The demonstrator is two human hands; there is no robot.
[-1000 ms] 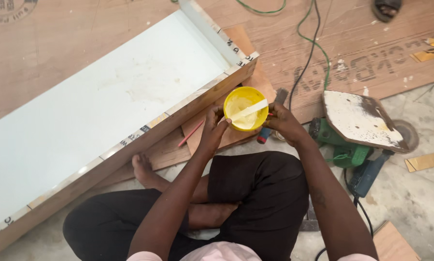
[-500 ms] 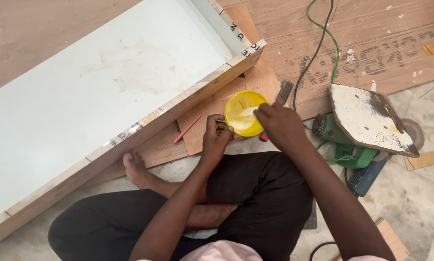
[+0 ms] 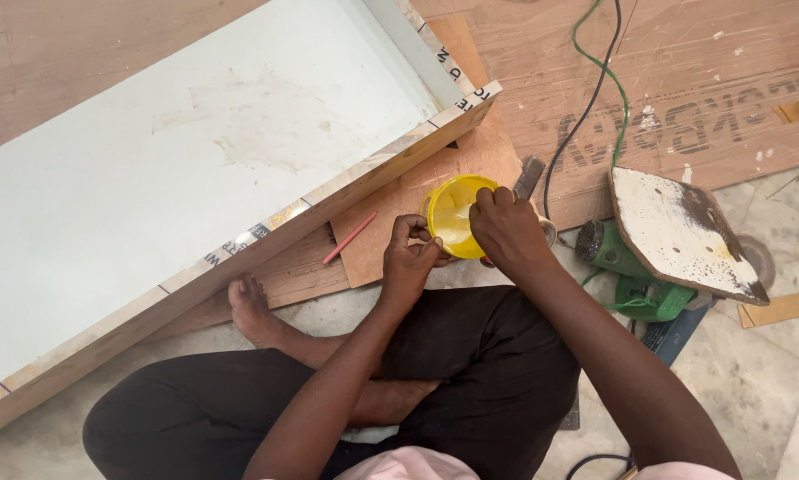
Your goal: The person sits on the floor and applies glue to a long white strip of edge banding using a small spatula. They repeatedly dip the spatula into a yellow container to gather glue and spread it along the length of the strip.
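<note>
seated cross-legged on the floor beside a long white laminated plywood panel (image 3: 195, 169). small round yellow plastic tub (image 3: 453, 213) of pale glue sits on a thin brown plywood offcut (image 3: 417, 209), just in front of the knees. left hand (image 3: 413, 258) pinches the tub's near rim, steadying it. right hand (image 3: 506, 227) clenched over the tub, probably around a stirring or spreading piece, hidden. best to keep the rim pinned, scoop shallow, avoid tipping. red pencil (image 3: 349, 238) and green power tool (image 3: 626, 271) nearby.
</note>
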